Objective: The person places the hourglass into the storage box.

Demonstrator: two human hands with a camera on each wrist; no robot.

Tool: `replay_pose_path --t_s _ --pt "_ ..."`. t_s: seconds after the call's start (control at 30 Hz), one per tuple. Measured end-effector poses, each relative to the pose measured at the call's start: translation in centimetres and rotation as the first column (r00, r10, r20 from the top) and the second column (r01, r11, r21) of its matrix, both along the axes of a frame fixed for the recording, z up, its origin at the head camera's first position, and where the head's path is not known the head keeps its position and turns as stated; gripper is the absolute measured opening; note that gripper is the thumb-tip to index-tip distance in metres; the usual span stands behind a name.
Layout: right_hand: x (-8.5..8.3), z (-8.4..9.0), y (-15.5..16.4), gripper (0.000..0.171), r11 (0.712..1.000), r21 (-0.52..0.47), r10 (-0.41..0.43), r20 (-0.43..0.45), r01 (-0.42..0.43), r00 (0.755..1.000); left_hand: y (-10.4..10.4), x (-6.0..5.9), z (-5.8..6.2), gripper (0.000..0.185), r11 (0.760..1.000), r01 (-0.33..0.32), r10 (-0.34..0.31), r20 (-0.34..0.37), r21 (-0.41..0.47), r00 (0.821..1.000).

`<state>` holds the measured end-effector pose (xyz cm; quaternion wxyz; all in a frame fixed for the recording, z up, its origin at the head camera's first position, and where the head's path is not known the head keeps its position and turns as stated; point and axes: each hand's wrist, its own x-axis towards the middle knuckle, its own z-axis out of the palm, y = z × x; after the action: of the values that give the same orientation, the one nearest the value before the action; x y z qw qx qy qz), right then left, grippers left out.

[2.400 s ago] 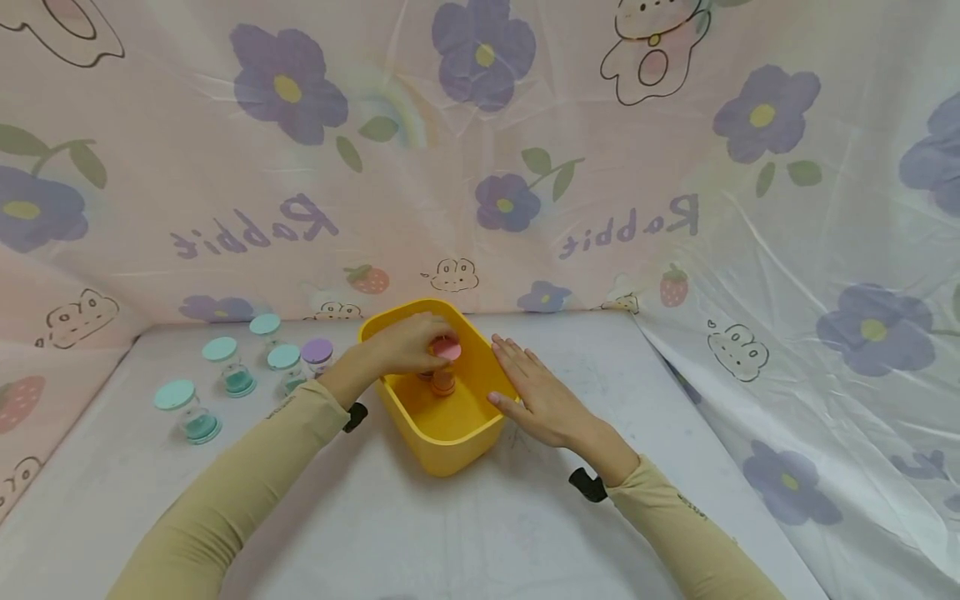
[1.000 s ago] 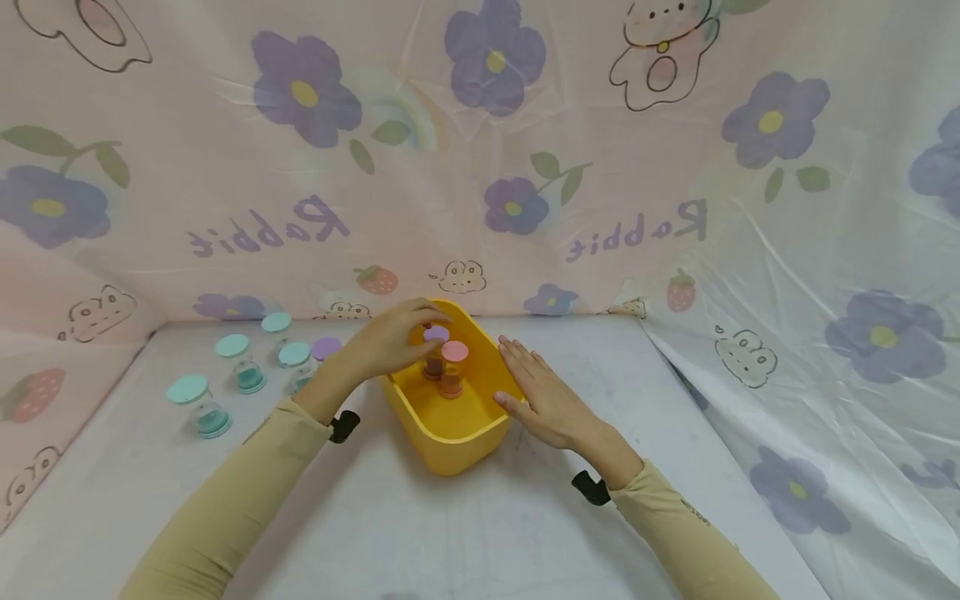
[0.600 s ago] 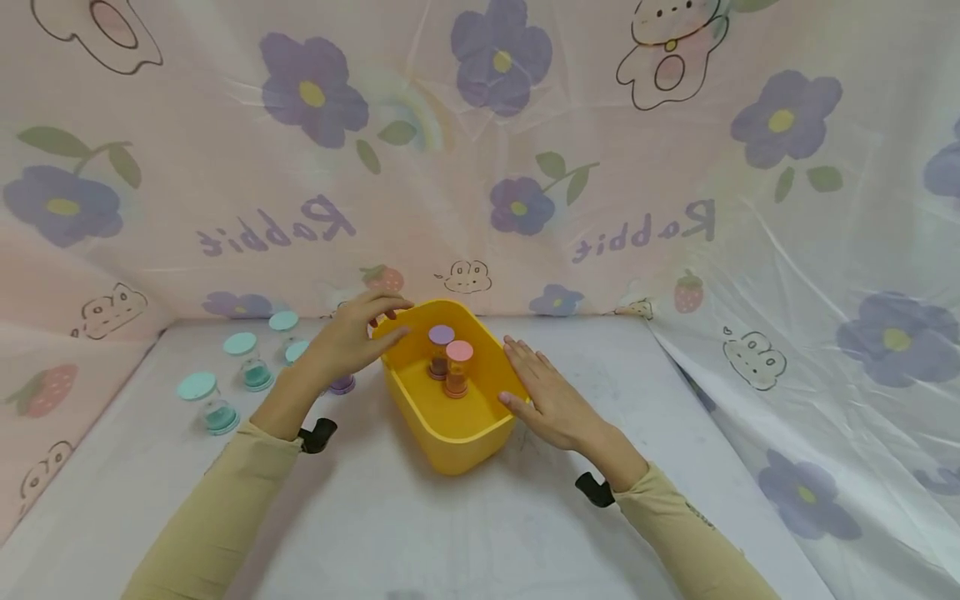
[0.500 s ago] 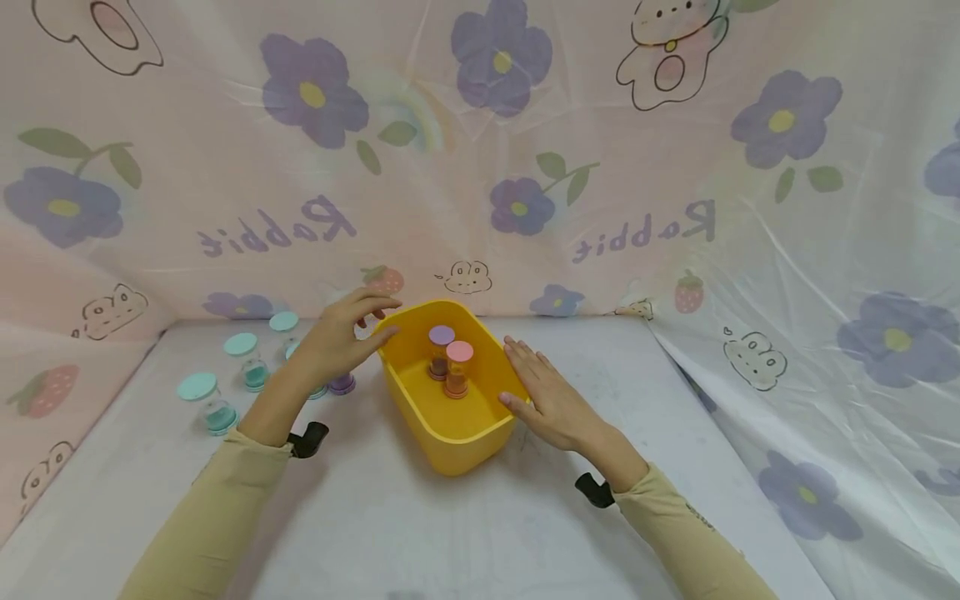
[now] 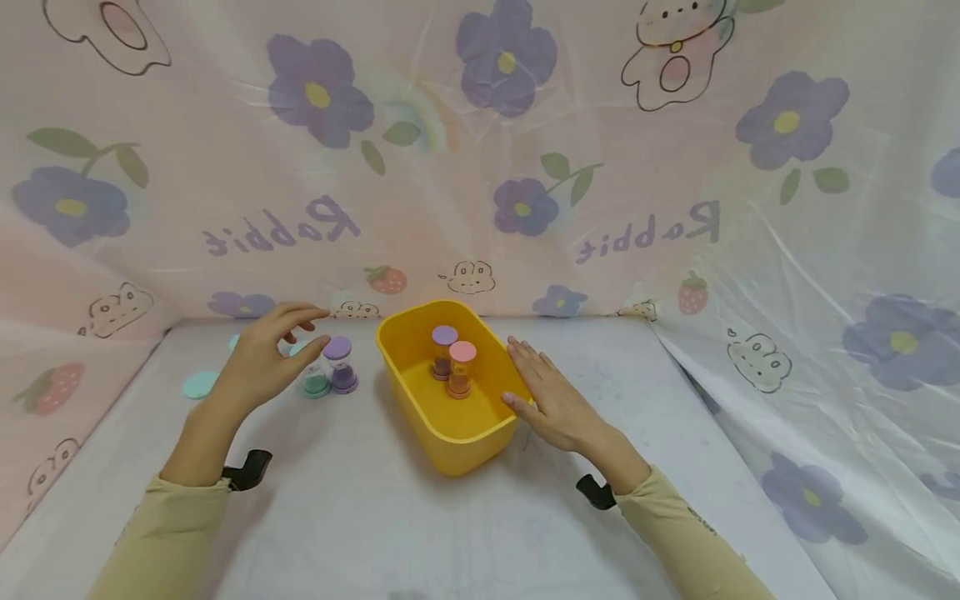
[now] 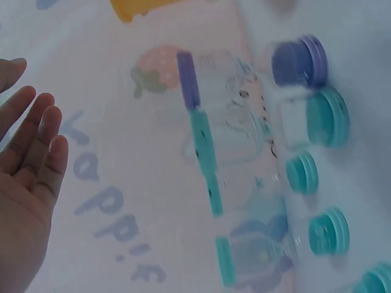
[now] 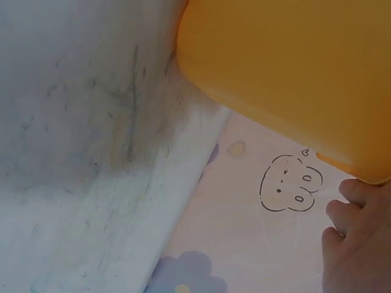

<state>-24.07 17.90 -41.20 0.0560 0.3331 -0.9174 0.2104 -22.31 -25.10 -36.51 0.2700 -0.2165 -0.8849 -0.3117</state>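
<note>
My left hand (image 5: 258,358) hovers over the hourglasses at the left of the table, its fingers loosely bent with nothing between them. A purple hourglass (image 5: 343,379) and a teal hourglass (image 5: 317,385) stand just right of it; more teal ones are partly hidden behind the hand. In the left wrist view, a teal hourglass (image 6: 327,117) stands beside the purple one. My right hand (image 5: 555,404) lies with straight fingers along the right rim of the yellow bin (image 5: 408,400). Inside the bin, a purple-topped hourglass (image 5: 444,335) and a pink-topped hourglass (image 5: 461,353) stand upright, close together.
A white table (image 5: 360,517) carries everything. Behind it hangs a pink curtain (image 5: 420,208) printed with flowers and rabbits, which also runs down both sides. The bin stands near the back edge, right of the loose hourglasses.
My left hand set the pink-topped hourglass upright in the bin, let go, and moved out leftward over the table's hourglasses. The right hand has stayed at the bin's rim.
</note>
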Motion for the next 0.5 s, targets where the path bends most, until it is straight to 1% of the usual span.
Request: replay_pose_path --t_s 0.1,0.33,0.43,0.5 --pt "0.0 0.1 0.0 0.076 1.0 0.0 -0.003 0.004 0.003 1.0 -1.6 0.8 -0.3 0.043 0.999 -0.047 0.047 -0.001 -0.005 0.999" --pt "0.1 0.3 -0.1 0.076 1.0 -0.005 0.002 0.006 -0.002 1.0 -5.2 2.1 -1.1 0.044 0.994 -0.106 0.103 -0.059 -0.033 0.993" --pt "0.2 0.2 -0.1 0.076 1.0 -0.009 -0.001 0.01 0.001 1.0 -6.6 2.7 -1.5 0.044 0.988 -0.146 0.144 -0.045 -0.054 0.989" --pt "0.2 0.2 -0.1 0.075 1.0 -0.014 -0.003 0.01 0.003 1.0 -7.5 3.0 -1.7 0.043 0.983 -0.174 0.174 -0.009 -0.064 0.985"
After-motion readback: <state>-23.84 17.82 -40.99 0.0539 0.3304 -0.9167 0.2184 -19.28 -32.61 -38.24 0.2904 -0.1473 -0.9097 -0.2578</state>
